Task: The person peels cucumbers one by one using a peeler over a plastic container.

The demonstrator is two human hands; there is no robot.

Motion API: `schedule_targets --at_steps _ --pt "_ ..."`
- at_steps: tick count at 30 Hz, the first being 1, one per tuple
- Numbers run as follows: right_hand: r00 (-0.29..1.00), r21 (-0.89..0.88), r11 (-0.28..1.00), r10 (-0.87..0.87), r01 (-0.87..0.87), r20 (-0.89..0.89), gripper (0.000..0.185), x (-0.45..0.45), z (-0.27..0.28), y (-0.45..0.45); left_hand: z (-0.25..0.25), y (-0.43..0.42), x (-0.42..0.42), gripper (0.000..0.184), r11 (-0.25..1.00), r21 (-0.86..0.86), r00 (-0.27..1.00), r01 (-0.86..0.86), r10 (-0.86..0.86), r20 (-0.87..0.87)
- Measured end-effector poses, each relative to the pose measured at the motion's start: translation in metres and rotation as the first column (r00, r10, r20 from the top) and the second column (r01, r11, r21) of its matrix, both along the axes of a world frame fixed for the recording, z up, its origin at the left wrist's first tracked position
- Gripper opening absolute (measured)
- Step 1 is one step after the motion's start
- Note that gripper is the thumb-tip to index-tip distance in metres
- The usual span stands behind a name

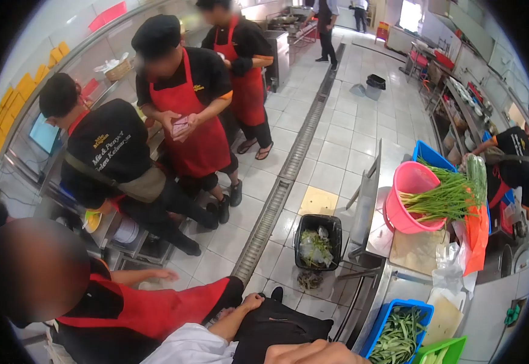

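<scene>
My left hand rests at the edge of the black trousers over my lap, its fingers curled in and nothing visible in them. A white sleeve lies behind its forearm. At the bottom edge my right hand shows only in part, close to the camera and over the trousers; its fingertips are cut off by the frame. A blue crate of cut green leaves stands on the counter to its right.
A person in a red apron is close on the left, one hand stretched out. More people stand beyond. A black bin of vegetable scraps sits on the floor. The right-hand counter holds a pink basket, cutting boards and a green crate.
</scene>
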State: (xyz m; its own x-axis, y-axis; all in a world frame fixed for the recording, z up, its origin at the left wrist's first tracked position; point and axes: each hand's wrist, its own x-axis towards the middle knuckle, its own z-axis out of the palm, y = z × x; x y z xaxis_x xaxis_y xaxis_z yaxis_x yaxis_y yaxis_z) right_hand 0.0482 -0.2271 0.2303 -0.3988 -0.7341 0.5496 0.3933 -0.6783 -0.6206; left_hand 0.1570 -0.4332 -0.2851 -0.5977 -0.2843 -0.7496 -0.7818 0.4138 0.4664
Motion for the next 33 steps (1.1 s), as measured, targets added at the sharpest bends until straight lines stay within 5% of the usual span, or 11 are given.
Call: schedule_targets --at_steps 5,8,16,19,23,27,28,30,33 --pt "0.994 0.008 0.995 0.101 -0.100 -0.039 0.022 0.001 0.002 -0.009 0.002 -0.005 0.001 0.036 0.994 -0.045 0.995 -0.099 0.100 0.016" --pt "0.985 0.083 0.989 0.135 -0.126 -0.104 0.023 -0.005 -0.001 -0.008 -0.006 -0.010 0.003 0.038 0.995 -0.099 1.000 0.015 -0.018 -0.021" --pt "0.959 -0.034 0.970 0.231 -0.239 -0.164 0.028 -0.006 -0.005 -0.025 -0.028 -0.015 0.019 0.039 0.999 -0.036 0.999 -0.040 0.039 -0.026" --pt "0.966 -0.019 0.974 0.223 -0.228 -0.129 0.029 -0.010 -0.010 -0.029 0.024 -0.010 0.020 0.037 0.994 -0.055 0.993 -0.093 0.097 0.060" --pt "0.985 -0.062 0.983 0.168 -0.170 -0.038 0.030 -0.013 -0.015 -0.032 -0.012 -0.009 0.032 0.036 0.988 -0.028 0.987 -0.152 0.154 0.048" --pt "0.993 -0.018 0.995 0.097 -0.098 -0.060 0.027 -0.017 -0.012 -0.035 -0.041 -0.009 0.027 0.036 0.987 -0.145 0.997 0.074 -0.070 0.034" --pt "0.992 0.026 0.993 0.114 -0.113 -0.052 0.029 -0.018 -0.009 -0.034 -0.040 -0.011 0.028 0.036 0.996 -0.022 0.996 -0.085 0.085 -0.017" --pt "0.995 -0.143 0.987 0.061 -0.071 -0.078 0.031 -0.011 -0.018 -0.043 -0.031 -0.013 0.022 0.035 0.998 -0.023 0.998 -0.052 0.051 -0.046" --pt "0.993 -0.053 0.991 0.120 -0.119 0.009 0.031 -0.007 -0.001 -0.035 -0.023 -0.014 0.013 0.034 0.998 -0.003 0.998 -0.056 0.056 0.010"
